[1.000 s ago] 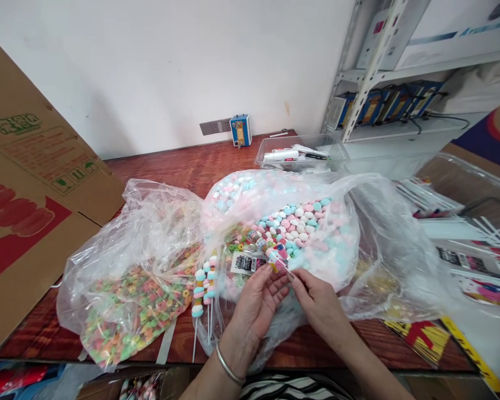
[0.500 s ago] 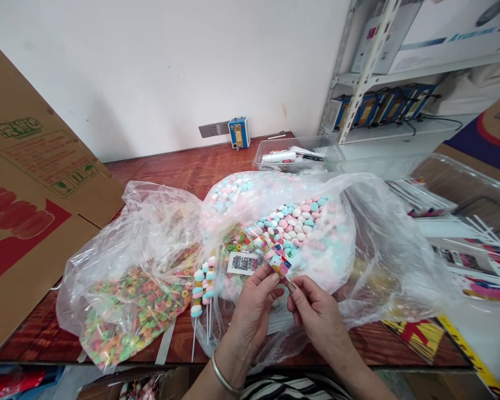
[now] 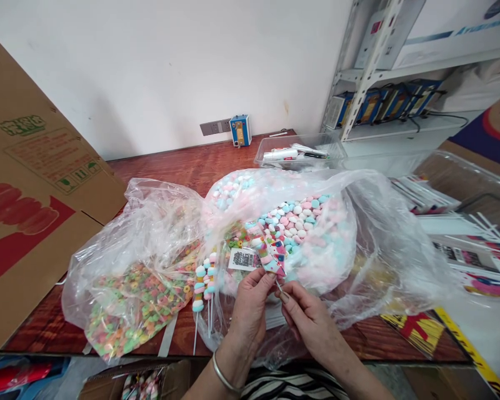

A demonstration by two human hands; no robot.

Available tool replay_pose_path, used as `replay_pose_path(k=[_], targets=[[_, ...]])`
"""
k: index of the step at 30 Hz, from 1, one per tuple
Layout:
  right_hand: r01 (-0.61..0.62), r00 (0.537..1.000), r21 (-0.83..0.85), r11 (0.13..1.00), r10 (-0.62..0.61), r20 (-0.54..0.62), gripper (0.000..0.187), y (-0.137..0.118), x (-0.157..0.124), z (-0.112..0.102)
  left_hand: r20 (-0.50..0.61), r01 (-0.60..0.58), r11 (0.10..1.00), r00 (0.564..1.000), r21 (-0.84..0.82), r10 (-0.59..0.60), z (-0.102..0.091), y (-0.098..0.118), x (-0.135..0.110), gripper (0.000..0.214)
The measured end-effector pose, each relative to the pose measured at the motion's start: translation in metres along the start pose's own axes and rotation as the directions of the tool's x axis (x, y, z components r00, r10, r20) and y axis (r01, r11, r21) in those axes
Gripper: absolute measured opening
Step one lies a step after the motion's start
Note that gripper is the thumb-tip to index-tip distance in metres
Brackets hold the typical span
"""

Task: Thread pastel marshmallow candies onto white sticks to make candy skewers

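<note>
A marshmallow candy skewer (image 3: 267,250) in a clear, brightly printed wrapper tilts up and away from my hands over the candy bag. My left hand (image 3: 252,303), with a bracelet at its wrist, pinches the wrapper's lower end. My right hand (image 3: 304,314) is closed on the white stick below it. Behind them lies a big clear bag of pink, blue and white marshmallows (image 3: 295,225). To the left are unwrapped marshmallow skewers (image 3: 204,283) on white sticks. A clear bag of colourful ring candies (image 3: 137,300) lies further left. A printed white label (image 3: 245,259) shows beside the wrapper.
A cardboard box (image 3: 37,178) stands at the left, and an open box (image 3: 133,383) sits below the table edge. At the back is a clear plastic tray (image 3: 333,155) with tubes and pens. Printed wrappers (image 3: 479,258) and white sticks lie at the right.
The wrapped skewer has swung more upright, with more of its printed face showing. My right hand has shifted slightly down and left along the stick. The view has moved a little.
</note>
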State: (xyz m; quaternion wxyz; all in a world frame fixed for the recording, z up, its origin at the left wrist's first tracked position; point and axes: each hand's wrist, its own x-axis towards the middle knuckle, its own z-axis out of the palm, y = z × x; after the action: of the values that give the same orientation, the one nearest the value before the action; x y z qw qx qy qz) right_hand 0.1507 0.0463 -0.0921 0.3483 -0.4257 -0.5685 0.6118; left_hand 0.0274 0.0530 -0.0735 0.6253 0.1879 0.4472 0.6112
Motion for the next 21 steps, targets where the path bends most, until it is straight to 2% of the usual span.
replay_pose_path(k=[3, 7, 10, 13, 16, 21], targets=[[-0.035, 0.999, 0.067, 0.997, 0.035, -0.008, 0.032, -0.002, -0.001, 0.004, 0.004, -0.001, 0.999, 1.000, 0.037, 0.001, -0.003, -0.001, 0.001, 0.014], [-0.077, 0.995, 0.166, 0.983, 0.086, -0.049, 0.034, -0.005, -0.001, 0.009, 0.061, -0.071, 0.973, 0.996, 0.220, 0.059, -0.006, 0.001, 0.001, 0.022], [-0.059, 0.994, 0.189, 0.980, 0.076, -0.083, 0.036, -0.005, 0.000, 0.010, 0.111, -0.125, 0.931, 0.990, 0.343, 0.092, -0.006, 0.004, -0.002, 0.026], [-0.028, 0.993, 0.201, 0.979, 0.050, -0.103, 0.038, -0.002, 0.001, 0.010, 0.144, -0.125, 0.912, 0.987, 0.390, 0.074, -0.006, 0.006, -0.003, 0.026], [-0.002, 0.992, 0.172, 0.985, 0.024, -0.125, 0.036, 0.000, 0.001, 0.009, 0.132, -0.070, 0.938, 0.991, 0.338, 0.026, -0.004, 0.010, -0.003, 0.022], [0.022, 0.994, 0.070, 0.997, -0.014, -0.112, 0.032, 0.001, -0.001, 0.008, 0.104, 0.036, 0.991, 0.993, 0.127, -0.050, 0.001, 0.014, 0.000, 0.028]])
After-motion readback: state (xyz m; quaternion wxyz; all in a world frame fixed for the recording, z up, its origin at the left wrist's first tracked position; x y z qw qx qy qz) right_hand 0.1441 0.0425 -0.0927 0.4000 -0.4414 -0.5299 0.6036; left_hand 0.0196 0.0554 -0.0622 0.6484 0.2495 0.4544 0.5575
